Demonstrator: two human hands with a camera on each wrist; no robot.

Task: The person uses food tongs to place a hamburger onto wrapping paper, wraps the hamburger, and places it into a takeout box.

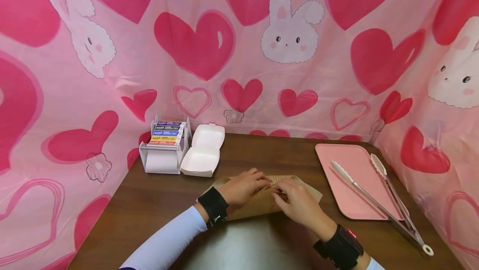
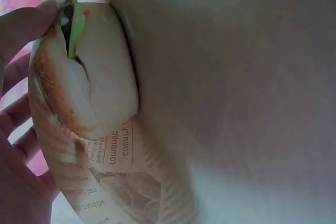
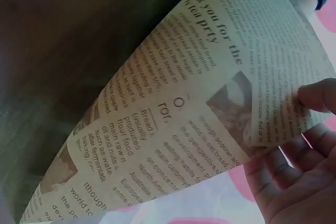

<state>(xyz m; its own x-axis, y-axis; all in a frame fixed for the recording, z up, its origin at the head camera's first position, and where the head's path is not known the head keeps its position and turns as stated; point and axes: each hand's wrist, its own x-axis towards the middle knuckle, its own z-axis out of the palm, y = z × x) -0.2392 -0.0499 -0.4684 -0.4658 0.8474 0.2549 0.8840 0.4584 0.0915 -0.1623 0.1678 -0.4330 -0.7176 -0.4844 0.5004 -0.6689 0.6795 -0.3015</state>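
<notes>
Printed brown wrapping paper [image 1: 258, 207] lies in front of me on the table, with both hands over it. A filled bun [image 2: 113, 72] sits in the paper, its browned crust, green leaf and dark filling showing in the left wrist view. My left hand [image 1: 243, 187] grips the paper's edge beside the bun, the other fingers spread behind the sheet. My right hand [image 1: 299, 202] pinches the opposite part of the paper between thumb and fingers. In the right wrist view, that sheet [image 3: 173, 108] stretches out to a long corner. The hands hide the bun in the head view.
A white dispenser [image 1: 162, 164] with colourful label rolls stands at the back left. Beside it is an open white clamshell box [image 1: 200, 160]. To the right lies a pink tray [image 1: 348, 182] with metal tongs [image 1: 396, 216] across it. A patterned pink cloth [image 1: 254, 45] borders the table [image 1: 138, 216].
</notes>
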